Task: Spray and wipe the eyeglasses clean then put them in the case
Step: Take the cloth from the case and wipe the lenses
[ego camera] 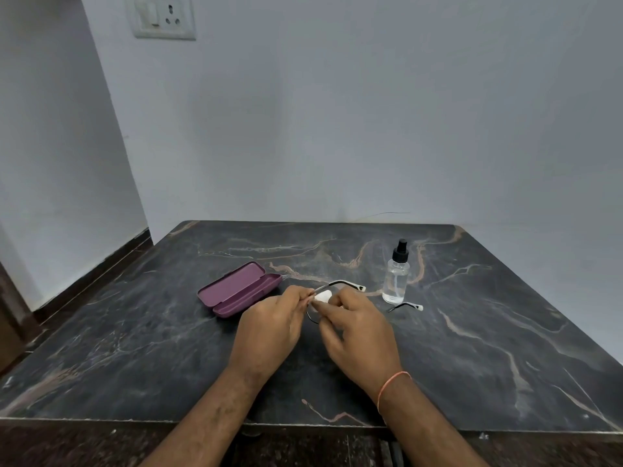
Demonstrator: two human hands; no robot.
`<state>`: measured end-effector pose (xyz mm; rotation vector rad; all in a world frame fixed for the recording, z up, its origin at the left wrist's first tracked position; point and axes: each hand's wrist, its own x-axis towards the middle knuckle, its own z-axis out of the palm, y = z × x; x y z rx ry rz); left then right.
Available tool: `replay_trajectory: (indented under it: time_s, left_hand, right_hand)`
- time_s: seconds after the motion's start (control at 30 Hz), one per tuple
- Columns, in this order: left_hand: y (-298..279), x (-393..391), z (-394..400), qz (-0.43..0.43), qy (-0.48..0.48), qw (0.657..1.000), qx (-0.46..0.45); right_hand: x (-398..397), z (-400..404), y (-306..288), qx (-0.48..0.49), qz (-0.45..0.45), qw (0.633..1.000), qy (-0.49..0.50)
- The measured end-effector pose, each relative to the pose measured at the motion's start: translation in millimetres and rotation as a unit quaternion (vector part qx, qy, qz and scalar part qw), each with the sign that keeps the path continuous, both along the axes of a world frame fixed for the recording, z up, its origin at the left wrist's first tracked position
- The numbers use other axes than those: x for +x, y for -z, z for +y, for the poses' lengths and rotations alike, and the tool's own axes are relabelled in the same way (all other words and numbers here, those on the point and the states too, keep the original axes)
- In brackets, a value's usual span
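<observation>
At the table's (pixel 141 332) centre, the left hand (pixel 269 326) pinches the glasses (pixel 337 285) at one end of the frame, while the right hand (pixel 357 332) pinches a small white cloth (pixel 323 295) against what seems to be a lens, though fingers hide most of it. The case (pixel 239 288) lies open at ten o'clock from the hands and the spray bottle (pixel 396 274) stands at two o'clock; no label or writing is legible on either.
</observation>
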<state>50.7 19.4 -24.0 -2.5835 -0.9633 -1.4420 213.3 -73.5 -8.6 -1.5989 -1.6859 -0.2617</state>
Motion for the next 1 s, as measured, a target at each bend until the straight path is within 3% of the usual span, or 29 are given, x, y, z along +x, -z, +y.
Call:
replay_trajectory:
  time_s: [0.1,0.27,0.37,0.47,0.57,0.63,0.7,0.8,0.9,1.0]
  left_hand:
    - [-0.1,-0.6,-0.2,-0.008,-0.016,1.000,-0.001]
    - [-5.3,-0.5,-3.1,-0.037,-0.044,0.998,-0.001]
    - [-5.7,-3.1,-1.5,-0.066,-0.065,0.995,-0.042]
    - [-8.2,-4.2,-2.2,-0.086,-0.087,0.989,-0.077]
    - [-10.5,-4.9,-2.0,-0.116,-0.085,0.984,-0.102]
    - [-11.8,-5.1,-1.6,-0.147,-0.090,0.979,-0.112]
    - [-12.8,-4.8,-1.5,-0.185,-0.095,0.971,-0.116]
    - [-13.3,-5.4,-1.9,-0.211,-0.090,0.967,-0.113]
    - [-13.8,-5.7,-3.7,-0.212,-0.070,0.969,-0.109]
    - [-14.0,-5.6,-4.1,-0.214,-0.033,0.971,-0.104]
  right_hand:
    - [-1.0,-4.1,-2.3,0.015,0.028,0.999,-0.019]
    - [-1.6,-5.4,-2.3,0.049,0.021,0.997,0.064]
    - [-2.1,-10.0,-2.0,0.086,0.062,0.994,-0.009]
    - [-11.3,-17.4,-2.5,0.052,0.113,0.988,-0.089]
    - [-30.1,-21.0,-4.8,-0.041,0.244,0.966,-0.072]
    - [-41.4,-19.1,-9.5,-0.128,0.410,0.901,-0.057]
    - [-47.3,-15.5,-16.6,-0.170,0.577,0.797,-0.055]
    - [-47.9,-4.3,-26.2,-0.173,0.708,0.679,-0.084]
    - [-48.3,3.0,-28.5,-0.144,0.768,0.611,-0.130]
    - [-45.3,5.1,-23.2,-0.129,0.785,0.583,-0.166]
